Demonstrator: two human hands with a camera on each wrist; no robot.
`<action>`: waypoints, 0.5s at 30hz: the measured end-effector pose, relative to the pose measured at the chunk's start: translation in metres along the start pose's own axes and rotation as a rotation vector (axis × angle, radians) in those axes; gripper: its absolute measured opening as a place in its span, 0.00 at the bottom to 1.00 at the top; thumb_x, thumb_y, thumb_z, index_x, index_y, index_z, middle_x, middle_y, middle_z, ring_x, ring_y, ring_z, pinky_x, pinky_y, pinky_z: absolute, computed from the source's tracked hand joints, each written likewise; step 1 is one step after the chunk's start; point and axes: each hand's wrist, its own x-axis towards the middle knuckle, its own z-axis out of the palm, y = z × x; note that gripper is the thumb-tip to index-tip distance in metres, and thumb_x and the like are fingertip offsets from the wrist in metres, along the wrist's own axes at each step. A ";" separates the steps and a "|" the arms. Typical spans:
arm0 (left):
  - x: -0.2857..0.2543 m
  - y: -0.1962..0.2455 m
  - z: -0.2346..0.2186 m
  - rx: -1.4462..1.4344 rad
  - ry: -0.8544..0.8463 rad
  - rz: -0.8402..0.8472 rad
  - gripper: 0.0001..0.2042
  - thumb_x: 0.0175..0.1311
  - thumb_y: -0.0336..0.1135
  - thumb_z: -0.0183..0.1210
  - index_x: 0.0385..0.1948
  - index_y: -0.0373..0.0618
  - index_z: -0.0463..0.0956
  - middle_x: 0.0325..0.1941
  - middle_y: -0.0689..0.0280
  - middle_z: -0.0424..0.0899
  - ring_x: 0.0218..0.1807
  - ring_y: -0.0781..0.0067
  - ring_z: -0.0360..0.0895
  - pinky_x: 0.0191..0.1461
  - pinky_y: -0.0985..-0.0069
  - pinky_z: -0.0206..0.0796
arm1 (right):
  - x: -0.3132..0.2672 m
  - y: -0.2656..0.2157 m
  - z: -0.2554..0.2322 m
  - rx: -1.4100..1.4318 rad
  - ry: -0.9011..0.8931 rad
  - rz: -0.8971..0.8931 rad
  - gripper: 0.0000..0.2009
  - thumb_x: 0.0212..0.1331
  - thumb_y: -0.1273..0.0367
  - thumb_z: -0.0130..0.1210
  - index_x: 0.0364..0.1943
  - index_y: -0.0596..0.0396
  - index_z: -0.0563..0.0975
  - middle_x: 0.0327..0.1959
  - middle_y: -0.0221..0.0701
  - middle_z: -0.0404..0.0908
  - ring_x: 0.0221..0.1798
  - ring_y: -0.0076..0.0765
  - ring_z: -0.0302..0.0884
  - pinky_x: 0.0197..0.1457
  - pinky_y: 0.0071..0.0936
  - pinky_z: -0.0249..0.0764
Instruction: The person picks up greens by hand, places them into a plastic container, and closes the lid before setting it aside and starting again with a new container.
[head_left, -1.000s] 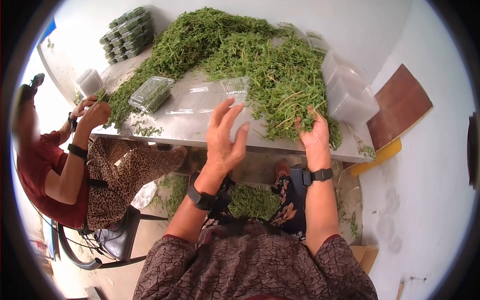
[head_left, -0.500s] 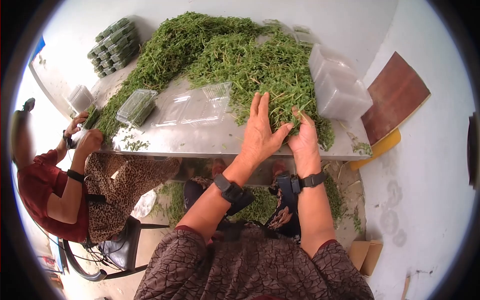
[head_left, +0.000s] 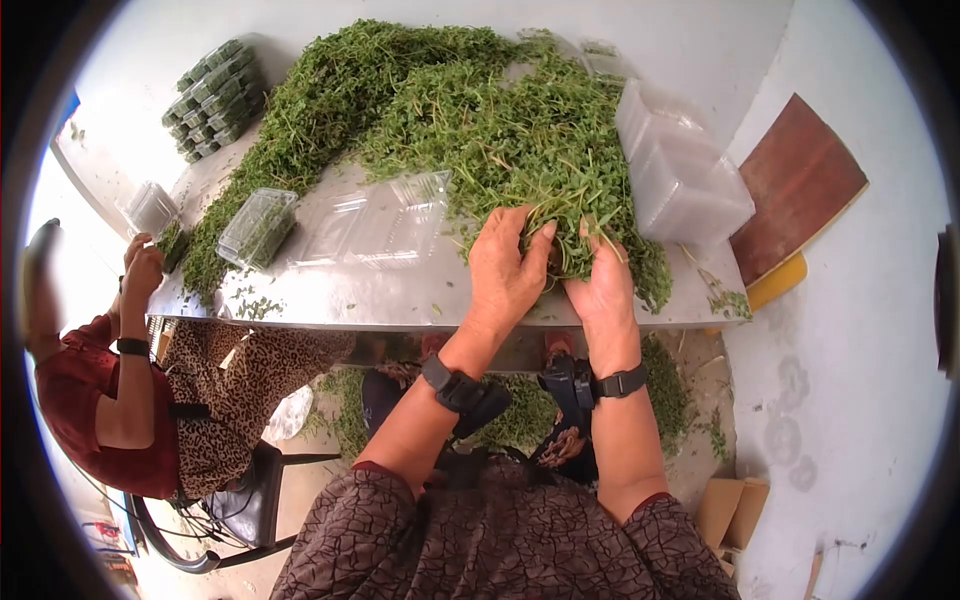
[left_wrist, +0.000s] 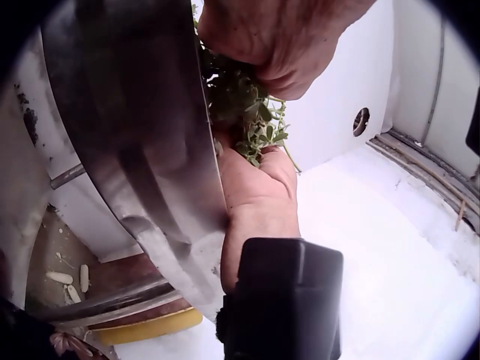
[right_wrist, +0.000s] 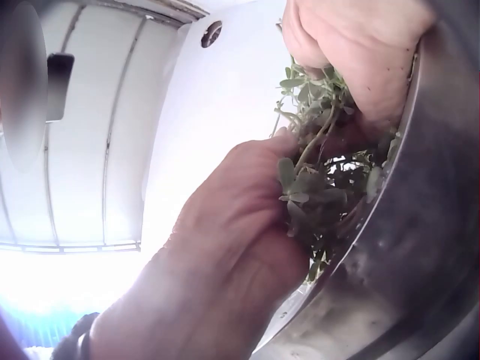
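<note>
In the head view, a large heap of leafy green stems (head_left: pixel 500 120) covers much of the metal table (head_left: pixel 400 300). At its front edge my left hand (head_left: pixel 505 275) curls its fingers round some stems. My right hand (head_left: pixel 605 285) holds the same bunch from the right, palm turned up, the two hands close together. Sprigs (left_wrist: pixel 262 135) show between both hands in the left wrist view. The right wrist view shows leaves (right_wrist: pixel 300 187) between them too; most fingertips are hidden.
An open clear container (head_left: pixel 375 225) and a filled one (head_left: pixel 257 228) lie left of my hands. Stacked empty containers (head_left: pixel 690 190) stand right. Filled boxes (head_left: pixel 215 100) are stacked at back left. Another person (head_left: pixel 110 410) sits at the left, hands by the table.
My left hand has moved right to the heap beside my right hand, and its fingers have gone from spread to curled round stems. The seated person's hands have drawn together and risen.
</note>
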 end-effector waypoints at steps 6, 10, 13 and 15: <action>0.005 -0.002 -0.002 -0.147 0.069 -0.130 0.09 0.64 0.33 0.54 0.30 0.36 0.72 0.21 0.54 0.74 0.22 0.61 0.71 0.28 0.67 0.62 | -0.002 -0.002 0.002 -0.080 0.022 -0.005 0.08 0.59 0.70 0.54 0.42 0.55 0.75 0.37 0.30 0.78 0.38 0.35 0.77 0.33 0.37 0.73; 0.007 0.003 -0.011 -0.249 0.013 -0.287 0.10 0.66 0.34 0.53 0.28 0.36 0.71 0.17 0.59 0.69 0.20 0.77 0.64 0.24 0.73 0.58 | -0.004 -0.004 0.006 -0.111 0.139 -0.012 0.07 0.59 0.70 0.52 0.40 0.52 0.75 0.35 0.27 0.75 0.33 0.33 0.73 0.30 0.32 0.65; 0.010 0.006 -0.015 -0.464 0.013 -0.296 0.10 0.69 0.36 0.51 0.31 0.40 0.74 0.23 0.78 0.70 0.27 0.90 0.58 0.27 0.84 0.52 | -0.003 -0.006 -0.002 -0.106 0.111 0.002 0.06 0.60 0.70 0.52 0.40 0.52 0.74 0.36 0.27 0.75 0.32 0.32 0.72 0.29 0.31 0.62; 0.013 0.018 -0.020 -0.621 0.090 -0.291 0.10 0.68 0.35 0.52 0.27 0.40 0.72 0.19 0.78 0.68 0.23 0.89 0.57 0.23 0.82 0.50 | -0.004 -0.006 -0.002 -0.074 0.076 0.012 0.06 0.60 0.70 0.52 0.39 0.52 0.74 0.36 0.28 0.74 0.31 0.32 0.72 0.28 0.31 0.61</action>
